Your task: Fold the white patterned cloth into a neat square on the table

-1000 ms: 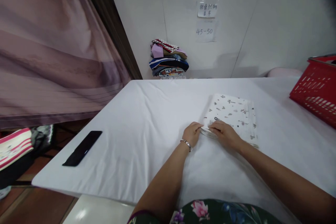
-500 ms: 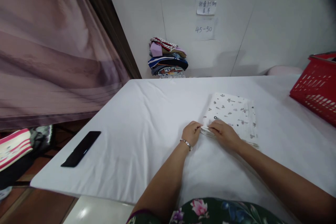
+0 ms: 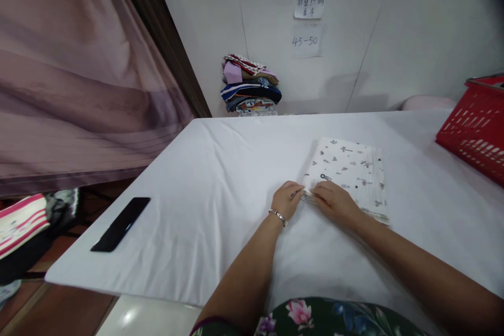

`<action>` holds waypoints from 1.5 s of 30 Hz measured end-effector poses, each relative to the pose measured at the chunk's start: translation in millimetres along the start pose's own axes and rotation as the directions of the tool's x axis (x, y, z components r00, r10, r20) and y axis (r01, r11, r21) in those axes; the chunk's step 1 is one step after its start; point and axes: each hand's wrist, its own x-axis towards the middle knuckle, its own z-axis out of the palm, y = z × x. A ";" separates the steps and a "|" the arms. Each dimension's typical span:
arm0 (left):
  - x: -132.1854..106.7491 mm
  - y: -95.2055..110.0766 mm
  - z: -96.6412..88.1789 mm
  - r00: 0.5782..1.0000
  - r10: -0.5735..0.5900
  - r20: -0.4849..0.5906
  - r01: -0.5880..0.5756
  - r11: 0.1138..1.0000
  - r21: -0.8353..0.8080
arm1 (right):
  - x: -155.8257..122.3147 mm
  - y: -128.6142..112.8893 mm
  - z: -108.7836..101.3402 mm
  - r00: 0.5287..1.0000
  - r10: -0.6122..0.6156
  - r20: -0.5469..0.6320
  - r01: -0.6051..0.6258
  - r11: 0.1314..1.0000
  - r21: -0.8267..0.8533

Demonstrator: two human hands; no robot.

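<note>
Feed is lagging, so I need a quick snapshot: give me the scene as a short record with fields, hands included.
surface: white-covered table
left hand: curled at the near-left corner of the folded cloth, seemingly pinching it
right hand: resting on that corner, grip unclear
left edge: black phone
right: red basket
by wall: stack of clothes

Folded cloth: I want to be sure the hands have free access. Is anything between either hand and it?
Nothing visible. The left hand and right hand both touch the cloth at its near left corner. The phone lies far to the left, and the basket stands to the right.
</note>
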 end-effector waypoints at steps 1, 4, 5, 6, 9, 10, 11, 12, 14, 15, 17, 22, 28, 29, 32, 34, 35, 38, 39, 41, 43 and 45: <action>0.2 0.0 0.1 1.000 0.006 -0.005 -0.006 1.000 0.006 | -0.4 -0.2 0.1 1.000 -0.001 0.006 0.001 1.000 -0.019; 1.5 1.7 -0.5 1.000 0.015 -0.007 -0.015 1.000 0.024 | -1.3 -1.5 -0.1 1.000 0.021 0.010 -0.020 0.999 -0.042; 2.0 2.6 -0.8 1.000 0.015 -0.003 -0.015 0.999 0.030 | -1.4 -1.9 -0.3 0.999 0.034 0.003 -0.034 0.999 -0.037; 2.6 3.5 -1.0 1.000 0.016 0.002 -0.016 0.999 0.035 | -1.3 -2.2 -0.4 0.999 0.047 -0.009 -0.047 0.998 -0.029; 4.1 5.1 -1.2 1.000 0.010 0.015 -0.010 0.999 0.040 | -0.5 -2.3 0.0 0.996 0.075 -0.053 -0.076 0.997 -0.011; 4.4 5.1 -1.1 1.000 0.003 0.018 -0.004 0.999 0.042 | -0.2 -2.0 0.6 0.995 0.079 -0.058 -0.079 0.997 -0.012; 4.5 4.8 -1.0 1.000 -0.004 0.019 0.003 0.999 0.043 | 0.0 -1.6 1.2 0.995 0.078 -0.057 -0.079 0.997 -0.016; 4.4 4.5 -0.9 1.000 -0.009 0.019 0.008 0.999 0.045 | 0.1 -1.2 2.0 0.996 0.075 -0.051 -0.076 0.997 -0.023; 3.5 4.1 -0.7 1.000 -0.008 0.018 0.008 0.999 0.048 | -0.1 -0.3 3.3 0.997 0.069 -0.033 -0.070 0.997 -0.029; 2.8 4.2 -0.7 1.000 -0.002 0.015 0.002 0.999 0.049 | -0.3 0.0 3.8 0.997 0.069 -0.032 -0.070 0.997 -0.027; 1.1 5.6 -0.9 1.000 0.020 0.001 -0.020 0.999 0.050 | -0.9 0.1 4.3 0.996 0.076 -0.045 -0.077 0.997 -0.018; -2.7 11.5 -1.2 0.995 0.102 -0.011 -0.101 0.993 0.056 | -2.4 -1.4 4.3 0.991 0.095 -0.090 -0.095 0.995 -0.002; -1.0 6.4 2.2 0.997 0.072 0.029 -0.074 0.994 0.082 | -3.4 -1.0 6.4 0.990 0.107 -0.091 -0.108 0.994 -0.005; -0.2 4.7 2.9 0.998 0.063 0.024 -0.065 0.995 0.077 | -3.4 -1.1 6.3 0.991 0.102 -0.085 -0.103 0.995 -0.008; 2.2 1.4 4.1 0.999 0.036 0.022 -0.037 0.998 0.055 | -3.3 -3.0 4.5 0.996 0.070 -0.052 -0.072 0.997 -0.039; 3.5 1.4 3.8 0.999 0.021 0.034 -0.023 0.999 0.048 | -3.0 -5.2 3.3 0.998 0.059 -0.025 -0.061 0.995 -0.075; 4.1 1.9 3.4 0.999 0.016 0.040 -0.018 0.999 0.048 | -2.8 -6.2 3.0 0.998 0.062 -0.017 -0.063 0.994 -0.093; 5.1 4.1 2.0 0.999 0.003 0.051 -0.006 0.998 0.055 | -1.7 -7.9 4.3 0.996 0.085 -0.034 -0.089 0.987 -0.134; 5.2 4.7 1.7 0.999 0.000 0.051 -0.003 0.998 0.058 | -1.3 -7.8 5.2 0.995 0.090 -0.039 -0.094 0.985 -0.143; 5.2 5.2 1.5 0.999 -0.008 0.053 0.005 0.998 0.059 | -0.5 -6.8 7.1 0.995 0.092 -0.040 -0.097 0.984 -0.152; 4.4 5.4 2.1 0.999 -0.020 0.049 0.017 0.998 0.056 | -0.1 -5.4 8.5 0.995 0.092 -0.042 -0.097 0.985 -0.145; 3.0 6.1 3.6 0.999 -0.035 0.038 0.033 0.998 0.054 | -0.2 -4.3 8.9 0.993 0.105 -0.060 -0.112 0.986 -0.122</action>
